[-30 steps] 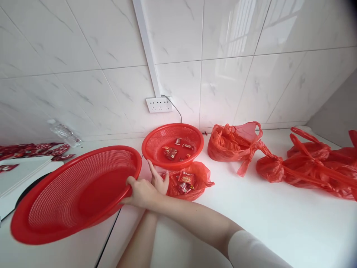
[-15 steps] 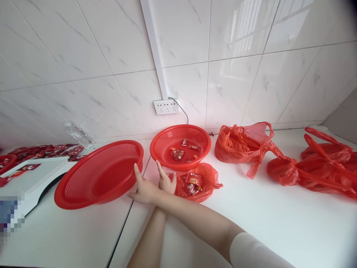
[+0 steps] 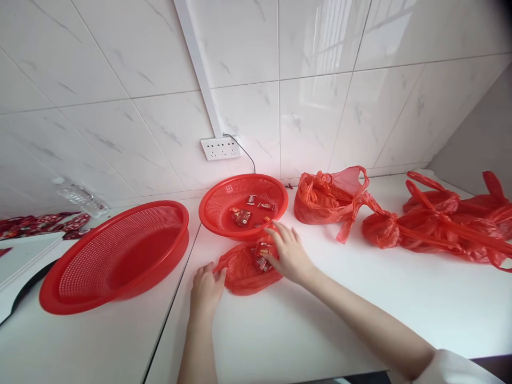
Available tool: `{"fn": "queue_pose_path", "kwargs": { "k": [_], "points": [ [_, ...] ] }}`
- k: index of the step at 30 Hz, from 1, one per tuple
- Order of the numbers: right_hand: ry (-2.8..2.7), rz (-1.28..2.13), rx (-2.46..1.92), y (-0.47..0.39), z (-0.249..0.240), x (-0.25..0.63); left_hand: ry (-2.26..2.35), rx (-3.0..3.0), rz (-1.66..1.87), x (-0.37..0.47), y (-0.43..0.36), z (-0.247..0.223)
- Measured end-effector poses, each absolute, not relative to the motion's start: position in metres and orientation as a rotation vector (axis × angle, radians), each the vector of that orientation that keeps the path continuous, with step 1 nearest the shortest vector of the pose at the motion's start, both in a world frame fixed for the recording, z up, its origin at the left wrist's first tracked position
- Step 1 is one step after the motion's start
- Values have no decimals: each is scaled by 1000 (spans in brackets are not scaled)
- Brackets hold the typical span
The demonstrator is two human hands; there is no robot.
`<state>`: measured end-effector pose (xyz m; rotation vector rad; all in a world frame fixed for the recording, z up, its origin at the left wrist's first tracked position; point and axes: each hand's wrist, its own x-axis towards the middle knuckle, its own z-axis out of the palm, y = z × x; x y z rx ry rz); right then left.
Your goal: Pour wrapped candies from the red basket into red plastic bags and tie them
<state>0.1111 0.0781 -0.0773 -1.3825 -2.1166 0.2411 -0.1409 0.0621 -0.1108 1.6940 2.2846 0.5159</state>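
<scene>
A red plastic bag (image 3: 240,269) lies open on the white table, with several small red wrapped packets (image 3: 264,256) inside toward its right. My left hand (image 3: 207,290) is at the bag's left edge, fingers and thumb closed on the thin plastic. My right hand (image 3: 291,255) curves over the bag's right side, its fingers apart and its thumb beside the packets; part of the bag's edge is hidden beneath it. Just behind the bag stands a round red mesh basket (image 3: 212,216) with several similar packets (image 3: 242,216) on its bottom.
A larger red basket (image 3: 52,298) stands at the left. Red plastic bags (image 3: 320,205) and knotted ones (image 3: 440,234) lie at the right. A plastic bottle (image 3: 82,197) and red packets (image 3: 36,224) are at far left. A socket strip (image 3: 221,149) is on the tiled wall.
My crossed hands have come apart, the left now at the bag's left edge and the right at its right side. The view has turned slightly right.
</scene>
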Motion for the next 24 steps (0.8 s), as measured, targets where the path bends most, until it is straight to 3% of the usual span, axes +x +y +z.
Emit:
{"fn": "queue_pose_path", "kwargs": {
  "k": [5, 12, 18, 24],
  "points": [
    [-2135, 627, -1813, 80, -92, 165, 2152, 1631, 539, -138, 49, -105],
    [-1674, 895, -1354, 91, -45, 204, 2072, 1641, 744, -135, 37, -42],
    [-1217, 614, -1036, 81, 7, 211, 2176, 1558, 911, -130, 41, 30],
    [-1077, 419, -770, 68, 34, 187, 1163, 1389, 1340, -113, 62, 60]
  ]
}}
